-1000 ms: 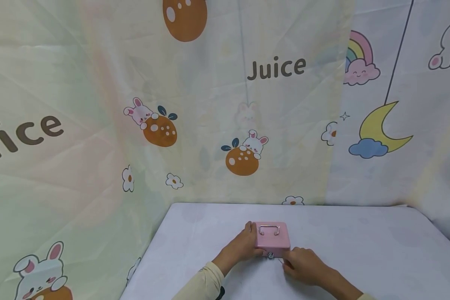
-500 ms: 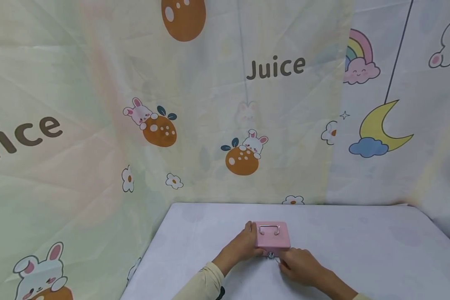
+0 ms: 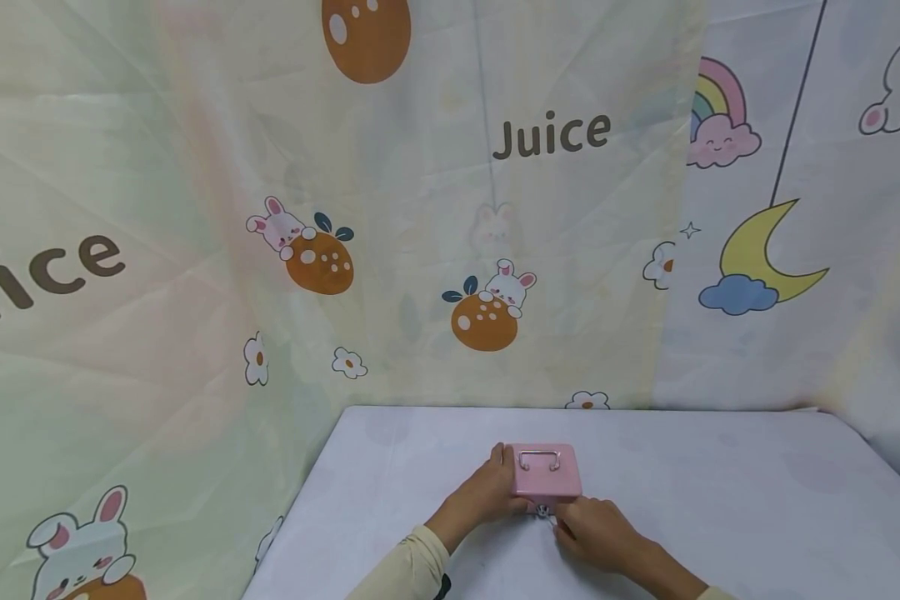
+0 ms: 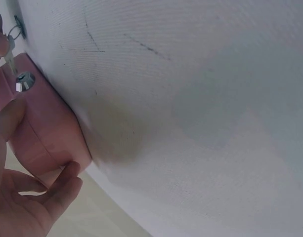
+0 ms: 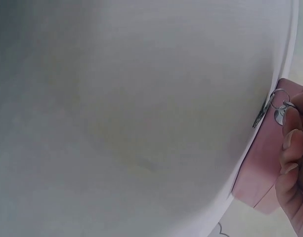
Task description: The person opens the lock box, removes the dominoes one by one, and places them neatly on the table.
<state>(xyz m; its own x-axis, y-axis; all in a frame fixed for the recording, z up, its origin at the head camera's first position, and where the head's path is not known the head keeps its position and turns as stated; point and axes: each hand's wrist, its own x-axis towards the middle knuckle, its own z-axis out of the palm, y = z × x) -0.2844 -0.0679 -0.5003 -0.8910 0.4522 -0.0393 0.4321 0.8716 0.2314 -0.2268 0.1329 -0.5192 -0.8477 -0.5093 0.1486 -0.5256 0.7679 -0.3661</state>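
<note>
In the head view, your left hand is gripping the pink cash box, which is sitting on the white table just beyond your right hand. Farther past your fingers, the curtain is reading "Juice". In the left wrist view, your right hand is pinching a key at the lock. In the right wrist view, those fingertips are partly hiding the lock; a likely second key is dangling beside them.

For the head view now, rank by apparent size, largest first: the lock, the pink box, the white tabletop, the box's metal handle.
1. White tabletop, by far the largest
2. Pink box
3. Metal handle on the lid, clearly wider than the lock
4. Lock on the front, smallest
</note>
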